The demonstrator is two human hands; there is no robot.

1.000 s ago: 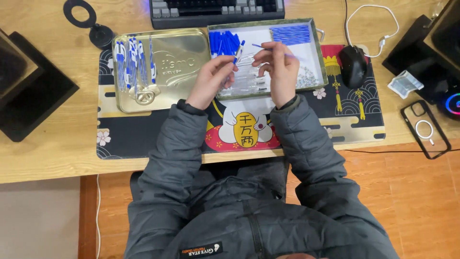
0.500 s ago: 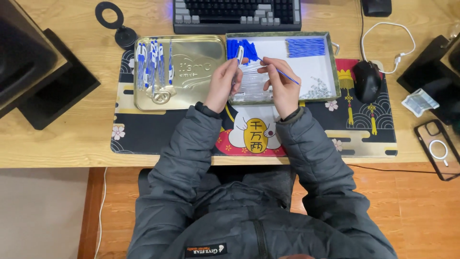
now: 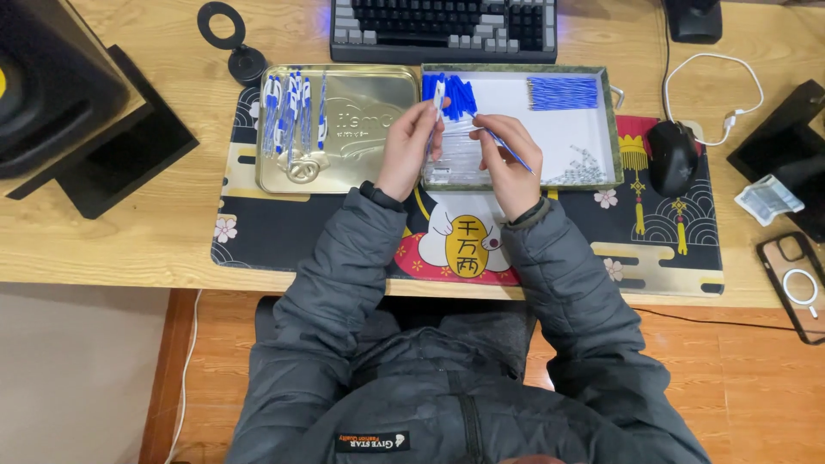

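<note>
Over the white tray (image 3: 593,103): pen assembly, partway done.
I see finished pens (image 3: 292,112) lying in the gold tin (image 3: 369,137); blue caps (image 3: 455,93), refills (image 3: 563,93) and springs (image 3: 584,167) remain. My left hand (image 3: 408,150) is closed on a pen barrel (image 3: 438,99), held upright; my right hand (image 3: 511,163) pinches a blue refill (image 3: 507,150) near it.

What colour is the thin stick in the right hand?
Blue refill; head view shows it best.

On the bench (image 3: 103,249), a mat (image 3: 670,249) carries two trays side by side: the metal lid (image 3: 361,129) left, the box tray (image 3: 584,146) right. A keyboard (image 3: 443,30) lies behind them; a mouse (image 3: 672,156) sits right of the box tray, a phone (image 3: 795,288) farther right.
</note>
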